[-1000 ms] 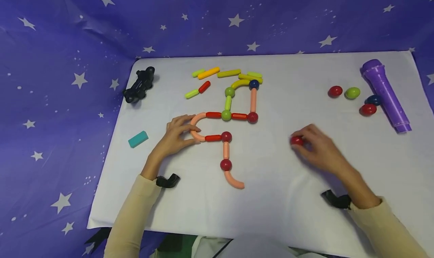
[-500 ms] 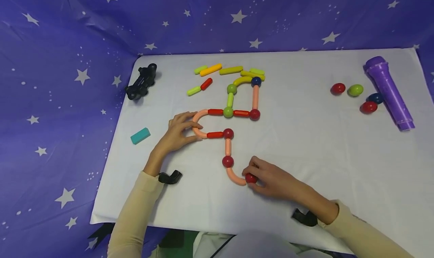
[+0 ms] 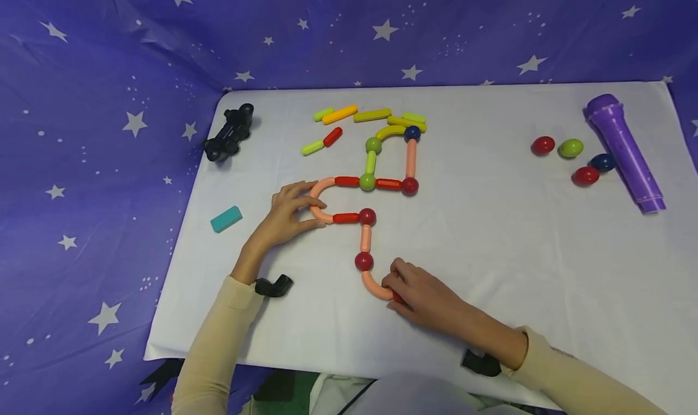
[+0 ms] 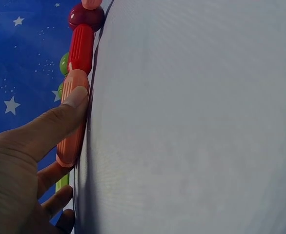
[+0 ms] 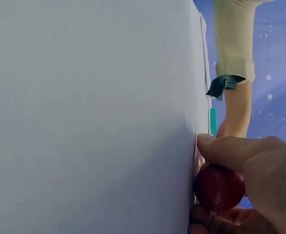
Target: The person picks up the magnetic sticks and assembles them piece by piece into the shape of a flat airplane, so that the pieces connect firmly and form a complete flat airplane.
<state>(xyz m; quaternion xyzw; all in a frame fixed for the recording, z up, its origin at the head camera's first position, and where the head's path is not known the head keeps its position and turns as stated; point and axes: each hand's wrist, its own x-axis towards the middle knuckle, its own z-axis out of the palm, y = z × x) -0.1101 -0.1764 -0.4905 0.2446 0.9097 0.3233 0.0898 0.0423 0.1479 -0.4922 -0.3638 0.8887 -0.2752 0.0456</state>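
Note:
A chain of magnetic rods and balls lies on the white table. My left hand [image 3: 283,216] holds the curved pink rods [image 3: 315,192] at its left bend; in the left wrist view the thumb lies on a pink rod [image 4: 71,146]. My right hand [image 3: 433,300] pinches a red ball [image 5: 219,187], mostly covered by the fingers in the head view, at the free end of the lower curved pink rod [image 3: 373,286]. That rod joins another red ball [image 3: 364,261]. Above, a loop runs through green balls [image 3: 368,182], a dark blue ball [image 3: 412,133] and a red ball [image 3: 410,186].
Loose yellow and green rods [image 3: 373,116] lie at the back, and a red-and-green pair [image 3: 323,141] in front of them. Several balls [image 3: 570,148] sit beside a purple tube [image 3: 627,154] at right. A teal block [image 3: 226,219] and a black object [image 3: 229,133] are at left.
My right hand has carried the red ball leftward to the lower curved rod's end, and the ball now meets it. My left hand has stayed on the pink bend.

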